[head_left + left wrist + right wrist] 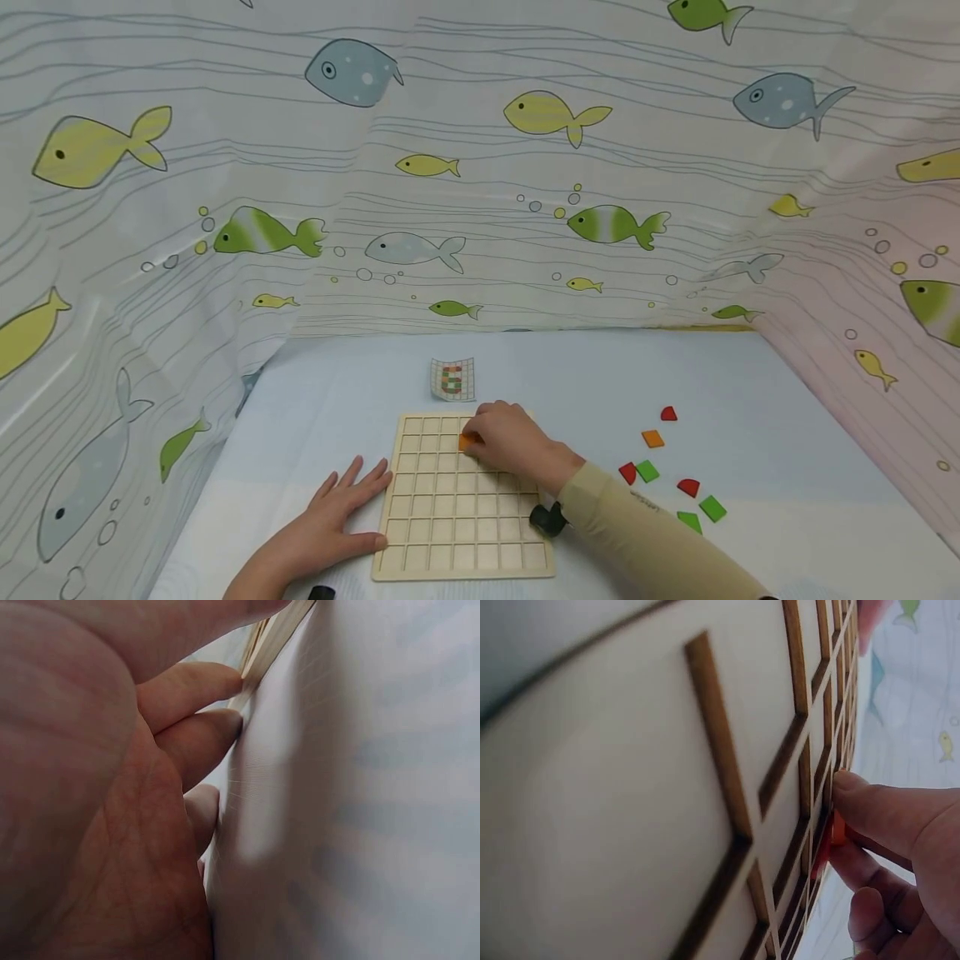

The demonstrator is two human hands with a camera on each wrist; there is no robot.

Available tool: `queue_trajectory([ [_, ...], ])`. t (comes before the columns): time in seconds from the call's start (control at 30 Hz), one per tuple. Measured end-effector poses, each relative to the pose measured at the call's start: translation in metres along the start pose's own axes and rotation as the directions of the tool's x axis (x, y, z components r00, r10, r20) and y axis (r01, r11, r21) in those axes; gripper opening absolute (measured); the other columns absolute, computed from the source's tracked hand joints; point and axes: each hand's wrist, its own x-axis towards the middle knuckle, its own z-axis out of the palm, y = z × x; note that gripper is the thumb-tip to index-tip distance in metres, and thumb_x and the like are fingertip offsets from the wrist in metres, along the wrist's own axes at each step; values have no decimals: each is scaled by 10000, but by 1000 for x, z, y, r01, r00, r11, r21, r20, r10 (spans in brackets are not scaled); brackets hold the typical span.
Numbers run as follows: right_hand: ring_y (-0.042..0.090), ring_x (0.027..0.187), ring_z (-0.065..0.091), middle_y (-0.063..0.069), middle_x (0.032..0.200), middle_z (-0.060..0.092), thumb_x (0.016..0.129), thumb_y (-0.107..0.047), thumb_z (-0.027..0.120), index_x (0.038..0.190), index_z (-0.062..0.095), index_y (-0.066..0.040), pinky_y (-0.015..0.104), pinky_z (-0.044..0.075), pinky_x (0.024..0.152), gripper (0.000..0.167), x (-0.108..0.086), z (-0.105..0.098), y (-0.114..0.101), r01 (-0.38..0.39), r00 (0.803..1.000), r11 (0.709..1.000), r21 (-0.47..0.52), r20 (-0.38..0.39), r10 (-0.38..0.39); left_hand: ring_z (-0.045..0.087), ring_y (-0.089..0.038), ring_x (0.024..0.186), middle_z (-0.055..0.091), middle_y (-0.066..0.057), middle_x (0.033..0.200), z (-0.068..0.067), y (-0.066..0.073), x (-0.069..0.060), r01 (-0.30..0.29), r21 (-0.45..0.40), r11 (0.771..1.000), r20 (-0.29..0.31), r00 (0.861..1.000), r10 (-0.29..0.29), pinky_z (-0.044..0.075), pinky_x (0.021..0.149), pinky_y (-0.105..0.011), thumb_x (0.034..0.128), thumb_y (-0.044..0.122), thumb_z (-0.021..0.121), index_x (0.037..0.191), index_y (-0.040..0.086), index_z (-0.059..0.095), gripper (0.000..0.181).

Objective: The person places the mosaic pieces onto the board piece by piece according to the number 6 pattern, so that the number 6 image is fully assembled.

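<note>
A tan sleeve lies nearest in the head view, and from it the right hand reaches over the right edge of the board. That hand pinches an orange tile near the board's far edge, about midway across. The left hand is spread and relaxed, grasping nothing, its thumb and forefinger against the board's left edge. A small card lies just beyond the board's far edge. Loose red, green and orange pieces lie toward the right edge of the table.

In the left wrist view, the palm and thumb base fill the near side; fingertips meet the board's side and the tabletop.

In the right wrist view, the thumb and fingers grip the orange tile at the grid, with a red piece just beside it.
</note>
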Motion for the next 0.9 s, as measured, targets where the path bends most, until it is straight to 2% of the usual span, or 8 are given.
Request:
queue_trajectory([
  [0.2,114,823,543,-84,947,641,902,-329,741,1084,784,-217,272,475,692,218,-1,2,0,8,1000,1000,-25,-10,-8,36,-443,1473,310,-102,1582,0,2,2,-17,-1,1000,0,1000,17,-44,1117,-666,804,507,761,1486,59,452,872],
  [0.43,112,760,467,-86,943,664,904,-321,741,1076,789,-228,242,425,631,201,-4,4,3,40,998,996,-79,-39,-43,39,-445,1473,309,-97,1583,0,1,3,-33,0,999,-4,999,33,-41,1115,-670,803,508,762,1486,67,455,869],
  [0.6,113,793,474,-67,982,655,902,-317,740,1056,796,-205,232,427,662,199,-6,3,4,41,998,998,-43,-41,-42,41,-456,1469,304,-102,1584,0,-2,4,-40,-1,999,-2,999,40,-38,1106,-683,803,514,759,1484,61,456,872],
  [0.8,119,873,526,-60,1026,650,922,-290,707,1130,768,-185,228,466,727,241,-12,-1,2,24,999,999,26,-26,-24,16,-458,1468,287,-107,1591,0,-6,3,-29,-20,999,4,1000,29,-57,1104,-677,805,514,758,1488,63,450,874],
  [0.9,140,937,562,-52,1058,662,934,-270,687,1162,752,-177,253,494,793,255,-21,-9,4,-3,1000,999,51,-28,5,16,-463,1465,288,-111,1590,0,-6,1,-42,-21,999,-4,999,42,-50,1106,-672,815,509,751,1490,67,447,862],
])
